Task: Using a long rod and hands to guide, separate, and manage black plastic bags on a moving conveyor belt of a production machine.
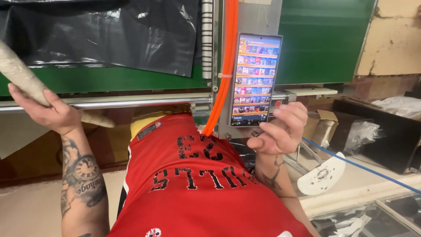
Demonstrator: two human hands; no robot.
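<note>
My left hand is closed around a long pale, dusty cylinder that slants up to the top left corner and pokes out below my fist. In my right hand I hold a smartphone upright, its lit screen showing rows of small colourful tiles. The thumb rests near the phone's lower right edge. My red jersey with black lettering fills the lower middle of the view.
A horizontal metal rail runs behind my hands in front of a green board. Black plastic sheeting hangs top left. An orange hose drops beside the phone. A white round plate, blue cord and dark box lie right.
</note>
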